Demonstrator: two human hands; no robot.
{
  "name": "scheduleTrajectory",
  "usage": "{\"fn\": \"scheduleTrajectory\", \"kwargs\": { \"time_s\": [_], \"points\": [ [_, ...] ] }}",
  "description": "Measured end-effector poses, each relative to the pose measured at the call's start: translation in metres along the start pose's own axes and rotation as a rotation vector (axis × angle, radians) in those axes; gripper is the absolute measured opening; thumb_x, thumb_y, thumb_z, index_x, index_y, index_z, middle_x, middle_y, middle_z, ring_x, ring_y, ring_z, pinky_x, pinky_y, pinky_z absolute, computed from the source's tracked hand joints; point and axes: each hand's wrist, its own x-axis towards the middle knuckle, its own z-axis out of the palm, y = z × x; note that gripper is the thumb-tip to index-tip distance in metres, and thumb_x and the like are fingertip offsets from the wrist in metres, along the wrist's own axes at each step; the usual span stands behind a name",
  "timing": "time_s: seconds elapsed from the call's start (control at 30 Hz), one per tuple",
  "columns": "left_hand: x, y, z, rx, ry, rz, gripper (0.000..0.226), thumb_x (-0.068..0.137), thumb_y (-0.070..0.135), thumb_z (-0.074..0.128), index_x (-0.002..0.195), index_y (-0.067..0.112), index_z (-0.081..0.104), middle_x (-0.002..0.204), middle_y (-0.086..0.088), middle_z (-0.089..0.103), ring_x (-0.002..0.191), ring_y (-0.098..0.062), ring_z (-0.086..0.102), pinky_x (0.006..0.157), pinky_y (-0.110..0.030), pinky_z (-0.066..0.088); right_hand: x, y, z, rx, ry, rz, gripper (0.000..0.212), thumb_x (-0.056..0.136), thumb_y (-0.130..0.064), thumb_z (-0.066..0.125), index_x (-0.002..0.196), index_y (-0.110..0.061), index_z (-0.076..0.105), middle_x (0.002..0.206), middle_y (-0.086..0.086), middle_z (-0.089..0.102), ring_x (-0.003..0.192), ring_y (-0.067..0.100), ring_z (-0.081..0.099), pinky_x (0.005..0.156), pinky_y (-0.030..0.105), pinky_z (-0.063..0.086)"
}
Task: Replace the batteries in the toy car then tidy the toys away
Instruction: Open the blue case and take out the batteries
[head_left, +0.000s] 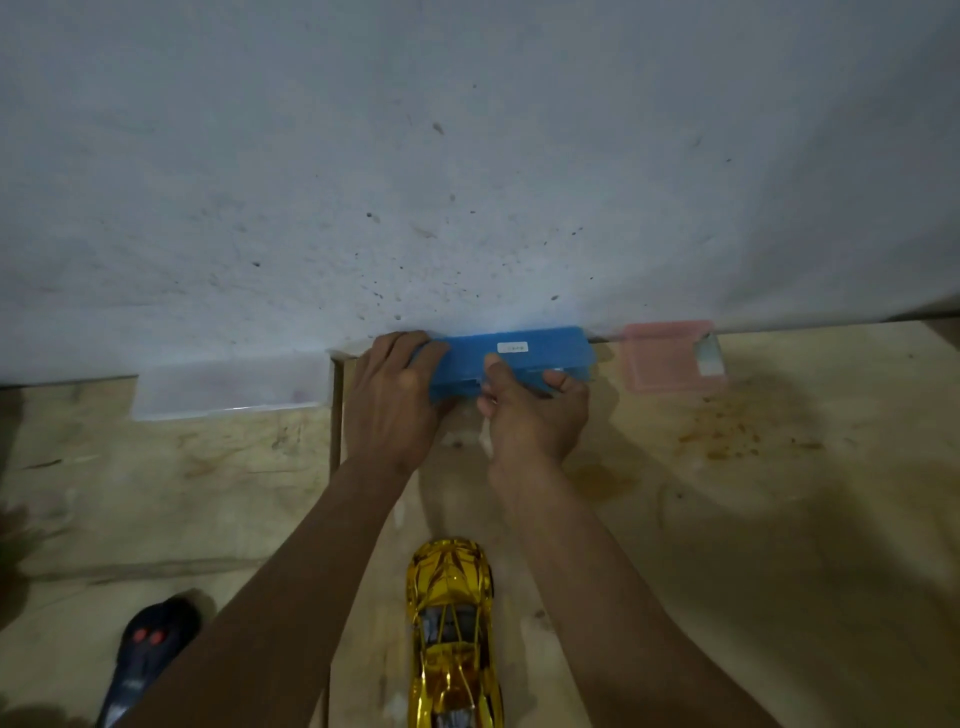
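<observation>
Head view, looking down: both hands on a blue plastic case (511, 358) that sits at the far edge of the wooden tabletop (779, 519), against the pale wall (467, 156). Left hand (395, 395) is wrapped over the case's left end, fingers curled around it. Right hand (535, 410) grips the near long edge, thumb on top, fingers tucked under the front lip. Can't tell if the lid is cracked open or fully closed; the seam is hidden by the fingers. Small white label (512, 347) on the case top, just beyond the right thumb, text unreadable.

Gold toy car (453, 634) sits well behind the hands, between the two forearms, closer to the right one, lengthwise toward the case. Shiny chrome-gold body, upright on its wheels; its near end is cut off by the frame edge. Neither hand is touching it.

Dark remote controller (150, 644) with two red buttons lies outside the left forearm, near the bottom left, partly covered by the arm.

Pink translucent box (670, 356) sits just right of the blue case, past the right hand, also against the wall. Brown stains on the tabletop near it.
</observation>
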Motion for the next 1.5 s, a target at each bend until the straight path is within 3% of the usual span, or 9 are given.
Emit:
{"fn": "scheduleTrajectory", "kwargs": {
  "time_s": [0.1,0.23,0.43,0.57,0.63,0.83,1.0,1.27,1.5],
  "points": [
    [-0.002,0.002,-0.002,-0.006,-0.007,-0.025,0.065,0.062,0.01,0.092,0.122,0.003,0.066,0.119,-0.018,0.066,0.111,-0.04,0.06,0.088,-0.048,0.053,0.0,0.005,-0.009,-0.141,-0.075,-0.212,0.05,0.075,-0.012,0.085,0.106,-0.025,0.048,0.08,0.006,0.069,0.072,0.02,0.073,0.063,0.034,0.062],
    [-0.009,0.004,-0.005,-0.087,0.03,-0.104,0.074,0.069,0.024,0.09,0.133,0.005,0.058,0.129,-0.018,0.061,0.118,-0.037,0.057,0.095,-0.049,0.05,0.012,0.002,-0.025,-0.492,-0.199,-0.678,0.039,0.079,-0.015,0.083,0.115,-0.015,0.067,0.09,0.005,0.074,0.079,0.008,0.068,0.071,0.006,0.05],
    [-0.019,0.009,-0.012,-0.218,0.075,-0.335,0.066,0.07,0.026,0.091,0.12,0.004,0.053,0.117,-0.017,0.059,0.104,-0.036,0.057,0.079,-0.048,0.053,0.045,-0.022,-0.034,-0.712,-0.39,-0.982,0.032,0.082,-0.017,0.079,0.111,-0.004,0.073,0.094,0.01,0.075,0.082,0.018,0.07,0.074,0.035,0.059],
    [-0.027,0.009,-0.009,-0.196,0.078,-0.29,0.045,0.073,0.025,0.089,0.104,0.006,0.062,0.109,-0.015,0.063,0.1,-0.029,0.055,0.07,-0.046,0.056,0.06,-0.03,-0.03,-0.803,-0.442,-1.133,0.033,0.083,-0.016,0.076,0.113,-0.003,0.072,0.097,0.015,0.074,0.083,0.029,0.071,0.072,0.044,0.061],
    [-0.029,0.005,-0.005,-0.209,0.032,-0.279,0.032,0.078,0.029,0.084,0.097,0.005,0.072,0.118,-0.017,0.065,0.108,-0.035,0.059,0.077,-0.048,0.058,0.064,-0.032,-0.027,-0.867,-0.424,-1.258,0.031,0.083,-0.016,0.075,0.111,-0.002,0.073,0.095,0.016,0.075,0.079,0.031,0.072,0.066,0.044,0.061],
    [-0.029,-0.007,-0.01,-0.252,-0.113,-0.18,0.047,0.084,0.049,0.064,0.093,0.006,0.079,0.12,-0.018,0.069,0.108,-0.032,0.068,0.089,-0.043,0.058,0.065,-0.042,-0.02,-0.997,-0.352,-1.492,0.018,0.082,-0.021,0.075,0.095,-0.008,0.077,0.076,0.01,0.073,0.064,0.029,0.069,0.048,0.036,0.057],
    [-0.032,-0.018,-0.011,-0.23,-0.152,-0.15,0.049,0.087,0.053,0.064,0.092,0.007,0.08,0.121,-0.017,0.069,0.113,-0.028,0.065,0.093,-0.041,0.056,0.057,-0.049,-0.02,-1.023,-0.424,-1.382,0.014,0.087,-0.022,0.071,0.095,-0.011,0.068,0.081,0.008,0.072,0.073,0.029,0.068,0.051,0.038,0.056],
    [-0.026,-0.01,-0.015,-0.152,-0.085,-0.096,0.06,0.08,0.026,0.083,0.131,0.002,0.062,0.132,-0.02,0.062,0.119,-0.041,0.057,0.096,-0.054,0.053,0.07,-0.049,-0.042,-1.08,-0.771,-1.008,0.019,0.092,-0.002,0.057,0.104,-0.009,0.069,0.099,0.0,0.074,0.087,0.011,0.067,0.081,0.037,0.057],
    [-0.025,-0.011,-0.016,-0.143,-0.126,-0.11,0.062,0.083,0.029,0.081,0.133,-0.001,0.06,0.127,-0.021,0.067,0.116,-0.04,0.061,0.094,-0.052,0.055,0.059,-0.055,-0.038,-1.566,-0.742,-1.01,0.04,0.086,-0.009,0.051,0.123,-0.018,0.064,0.111,0.012,0.071,0.1,0.036,0.065,0.08,0.043,0.056]
  ]
}}
